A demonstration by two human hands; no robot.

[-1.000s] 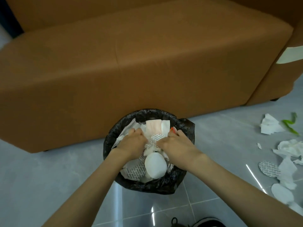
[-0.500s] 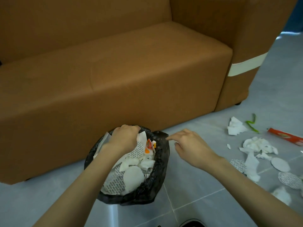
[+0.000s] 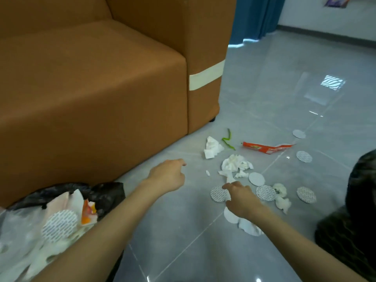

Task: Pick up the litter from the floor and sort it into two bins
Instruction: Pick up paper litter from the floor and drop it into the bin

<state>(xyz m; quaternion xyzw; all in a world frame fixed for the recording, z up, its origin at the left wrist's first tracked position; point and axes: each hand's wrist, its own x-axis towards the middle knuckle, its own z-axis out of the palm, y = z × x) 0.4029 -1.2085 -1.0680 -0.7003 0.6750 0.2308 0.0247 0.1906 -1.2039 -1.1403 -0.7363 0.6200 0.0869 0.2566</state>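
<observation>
The right hand (image 3: 242, 198) is the nearer one to the litter. Its grip curls down over the right edge of a patterned disc (image 3: 218, 193), which lies flat on the floor (image 3: 264, 98) at about nine o'clock of the knuckles. I cannot tell whether the fingers already pinch the disc or only reach its rim.

The left hand (image 3: 167, 176) hangs above bare tile at nine o'clock of that disc and apart from it. Its grip is released and holds nothing, with the forefinger stretched toward three o'clock.

The disc is round, so there is no long axis to line up with. Because it lies flat, it probably wants a fingertip worked under its rim.

A crumpled tissue (image 3: 237, 164) sits at twelve o'clock of the right hand. Farther off, toward one o'clock, is a red wrapper (image 3: 266, 148) whose length runs nine to three.

The bin (image 3: 107, 192), black-lined and heaped with paper, stands at seven o'clock of the left hand, close against the sofa (image 3: 91, 88). The drop is therefore likely a leftward sweep.
</observation>
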